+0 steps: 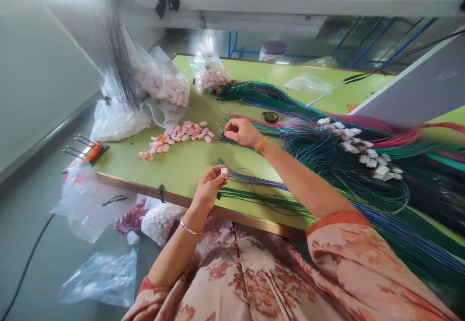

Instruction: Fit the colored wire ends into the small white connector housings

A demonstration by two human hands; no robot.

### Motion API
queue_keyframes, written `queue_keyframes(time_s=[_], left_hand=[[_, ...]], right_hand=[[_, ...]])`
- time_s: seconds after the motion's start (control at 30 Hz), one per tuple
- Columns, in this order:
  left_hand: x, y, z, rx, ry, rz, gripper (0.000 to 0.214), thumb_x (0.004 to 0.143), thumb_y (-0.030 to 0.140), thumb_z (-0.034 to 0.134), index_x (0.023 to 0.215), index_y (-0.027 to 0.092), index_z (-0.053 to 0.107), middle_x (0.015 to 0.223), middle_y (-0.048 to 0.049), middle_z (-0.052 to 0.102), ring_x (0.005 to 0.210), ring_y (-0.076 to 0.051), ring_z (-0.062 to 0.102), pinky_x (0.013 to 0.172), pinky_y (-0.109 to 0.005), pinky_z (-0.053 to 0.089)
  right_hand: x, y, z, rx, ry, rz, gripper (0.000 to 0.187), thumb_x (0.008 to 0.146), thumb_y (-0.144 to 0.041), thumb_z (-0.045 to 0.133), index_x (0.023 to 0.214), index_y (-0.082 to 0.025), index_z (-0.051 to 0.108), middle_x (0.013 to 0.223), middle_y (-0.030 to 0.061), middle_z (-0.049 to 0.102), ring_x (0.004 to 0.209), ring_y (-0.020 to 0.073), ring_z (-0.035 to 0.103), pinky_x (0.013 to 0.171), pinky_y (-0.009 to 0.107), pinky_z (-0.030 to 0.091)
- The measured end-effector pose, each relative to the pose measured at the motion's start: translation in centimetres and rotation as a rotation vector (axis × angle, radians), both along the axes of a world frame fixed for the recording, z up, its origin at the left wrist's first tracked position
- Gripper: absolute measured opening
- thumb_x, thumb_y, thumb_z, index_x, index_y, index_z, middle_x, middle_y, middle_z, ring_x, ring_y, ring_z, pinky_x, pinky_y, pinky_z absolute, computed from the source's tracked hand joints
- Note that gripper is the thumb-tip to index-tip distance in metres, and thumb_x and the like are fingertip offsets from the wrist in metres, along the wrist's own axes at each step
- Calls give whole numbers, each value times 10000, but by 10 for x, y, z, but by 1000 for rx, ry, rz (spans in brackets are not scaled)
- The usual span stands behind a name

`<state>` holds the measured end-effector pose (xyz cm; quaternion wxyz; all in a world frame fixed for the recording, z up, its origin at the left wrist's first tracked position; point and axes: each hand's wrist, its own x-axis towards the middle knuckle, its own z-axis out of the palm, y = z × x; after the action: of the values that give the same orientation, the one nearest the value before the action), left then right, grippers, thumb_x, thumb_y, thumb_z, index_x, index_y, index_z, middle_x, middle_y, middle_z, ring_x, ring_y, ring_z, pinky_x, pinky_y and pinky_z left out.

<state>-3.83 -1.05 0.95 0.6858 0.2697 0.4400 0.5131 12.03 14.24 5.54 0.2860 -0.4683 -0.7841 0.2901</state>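
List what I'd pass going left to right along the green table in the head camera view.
Orange tool → loose pile of small connectors → left hand pinching a white connector → right hand on thin wires → tape roll → wired connectors on the big wire bundle.

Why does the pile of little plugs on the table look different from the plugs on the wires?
The loose plugs look pink and white with no wires in them; the wired plugs look white, each on wires. The loose ones lie left of the right hand, the wired ones right. Both are small and blocky.
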Motion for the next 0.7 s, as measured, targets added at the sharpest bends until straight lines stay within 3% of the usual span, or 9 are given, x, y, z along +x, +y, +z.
queue_keyframes(time_s=[0.17,0.43,0.57,0.7], left_hand=[[-1,0,-1,-11,-11,4,362,618,279,837,920,144,691,817,-33,671,694,-84,580,644,-203,455],[-3,0,-2,-26,5,11,392,602,295,846,926,143,687,813,-26,666,686,-79,574,634,-198,450],[-3,1,-2,-25,-1,9,394,621,287,834,948,131,680,804,-26,657,691,-81,572,639,-200,443],[-3,1,-2,-17,-27,19,356,636,250,818,939,124,679,824,-33,654,692,-82,568,647,-214,436]], right_hand=[[16,5,-25,9,-389,2,175,758,-200,582,822,-145,735,786,57,721,696,140,592,656,233,394],[-6,0,-41,-10,-618,-111,201,840,-246,536,897,-179,717,988,97,727,873,204,639,715,265,417],[-6,-6,-36,-3,-594,-69,158,814,-199,557,882,-146,689,933,120,716,785,189,617,670,262,395],[-7,-10,-26,10,-345,-37,107,769,-180,576,820,-138,659,756,66,684,646,139,540,614,245,362]])
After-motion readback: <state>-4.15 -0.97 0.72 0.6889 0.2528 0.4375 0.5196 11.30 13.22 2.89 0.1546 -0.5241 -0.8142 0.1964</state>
